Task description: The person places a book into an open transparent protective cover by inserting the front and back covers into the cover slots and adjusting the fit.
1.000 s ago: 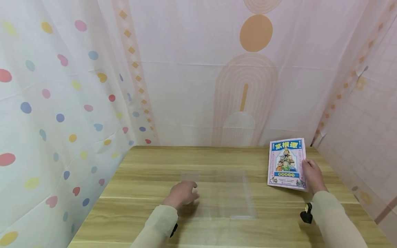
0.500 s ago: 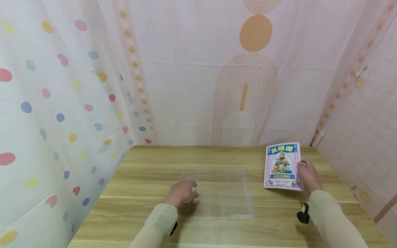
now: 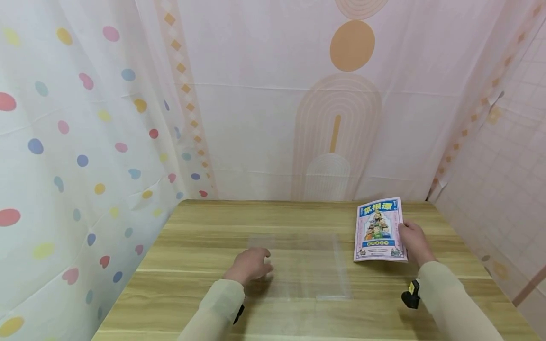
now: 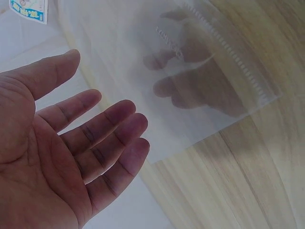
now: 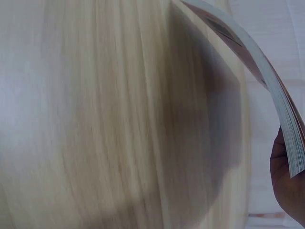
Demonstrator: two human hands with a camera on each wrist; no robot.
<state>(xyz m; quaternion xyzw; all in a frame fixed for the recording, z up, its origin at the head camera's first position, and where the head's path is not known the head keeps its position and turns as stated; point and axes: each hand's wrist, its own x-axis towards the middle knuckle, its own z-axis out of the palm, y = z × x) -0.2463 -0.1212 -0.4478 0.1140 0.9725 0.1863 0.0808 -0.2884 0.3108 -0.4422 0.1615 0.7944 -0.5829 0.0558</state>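
Note:
My right hand (image 3: 415, 240) grips the right edge of a thin paperback book (image 3: 378, 231) with a pink and blue cover of cartoon figures. In the right wrist view the book (image 5: 271, 78) is bent in a curve and held above the table, its shadow below. A clear plastic book cover (image 3: 309, 267) lies flat in the middle of the table. My left hand (image 3: 249, 266) hovers over its left side, fingers loosely bent and holding nothing. The left wrist view shows the left hand (image 4: 90, 138) apart from the clear plastic cover (image 4: 190, 81), which reflects it.
The wood-grain table (image 3: 213, 218) reaches back to a pale patterned curtain (image 3: 256, 142). A curtain with coloured dots (image 3: 106, 156) hangs along the left side, and a checked one (image 3: 503, 189) along the right.
My right hand has carried the book leftward and slightly nearer, toward the plastic cover. The left hand and the plastic cover have stayed in place.

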